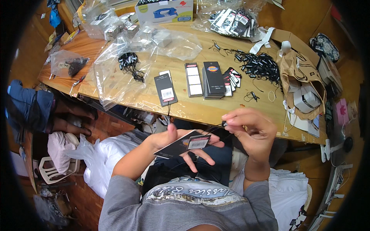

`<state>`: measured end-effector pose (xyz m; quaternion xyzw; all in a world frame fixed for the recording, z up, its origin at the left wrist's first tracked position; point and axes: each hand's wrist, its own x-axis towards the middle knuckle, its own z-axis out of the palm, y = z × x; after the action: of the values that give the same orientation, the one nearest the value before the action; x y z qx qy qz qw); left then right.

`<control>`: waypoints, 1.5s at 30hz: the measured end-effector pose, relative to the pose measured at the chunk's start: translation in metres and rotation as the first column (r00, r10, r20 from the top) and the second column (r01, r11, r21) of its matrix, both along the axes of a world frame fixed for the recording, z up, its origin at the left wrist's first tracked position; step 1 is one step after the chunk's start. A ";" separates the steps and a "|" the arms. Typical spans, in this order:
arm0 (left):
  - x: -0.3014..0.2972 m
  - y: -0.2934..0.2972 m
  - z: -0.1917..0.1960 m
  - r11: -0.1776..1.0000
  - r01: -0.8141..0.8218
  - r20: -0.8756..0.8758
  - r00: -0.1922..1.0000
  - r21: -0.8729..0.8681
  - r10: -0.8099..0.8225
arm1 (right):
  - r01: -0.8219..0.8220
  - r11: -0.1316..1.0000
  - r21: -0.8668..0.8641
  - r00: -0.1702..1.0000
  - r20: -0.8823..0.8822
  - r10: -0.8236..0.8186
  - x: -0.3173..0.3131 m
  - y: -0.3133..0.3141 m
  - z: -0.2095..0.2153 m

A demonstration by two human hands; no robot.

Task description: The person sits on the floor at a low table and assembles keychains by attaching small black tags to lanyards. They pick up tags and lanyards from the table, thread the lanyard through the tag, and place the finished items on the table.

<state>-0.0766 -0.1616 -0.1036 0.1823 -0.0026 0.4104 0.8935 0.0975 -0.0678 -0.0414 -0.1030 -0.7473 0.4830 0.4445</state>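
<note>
My left hand (165,138) holds a black hang tag (173,149) tilted across its palm, thumb raised and fingers spread beneath. A smaller tag with a white barcode label (199,143) lies over its right end. My right hand (252,129) pinches the small black end piece of a string (224,123), and the thin string runs toward the tags. On the table ahead lie a black tag with a barcode label (165,90), a stack of white-panelled tags (194,79), a stack of black tags (213,79) and fanned small tags (232,80).
A heap of black strings (260,67) lies at the right, beside a brown paper bag (302,71). Clear plastic bags (110,73) spread over the left. Behind stand a boxed iron (165,12) and a bag of tags (233,23). A person's legs (69,125) show far left.
</note>
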 end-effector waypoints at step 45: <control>-0.080 0.160 -0.013 0.372 -0.236 -0.441 -0.504 0.898 0.743 | 0.084 0.952 0.296 0.795 0.556 -0.242 -0.097 0.181 -0.044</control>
<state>-0.1571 -0.0017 -0.1162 0.5325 0.6333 0.5369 0.1646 0.0002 0.1127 -0.0852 -0.2528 -0.8917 0.2866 0.2424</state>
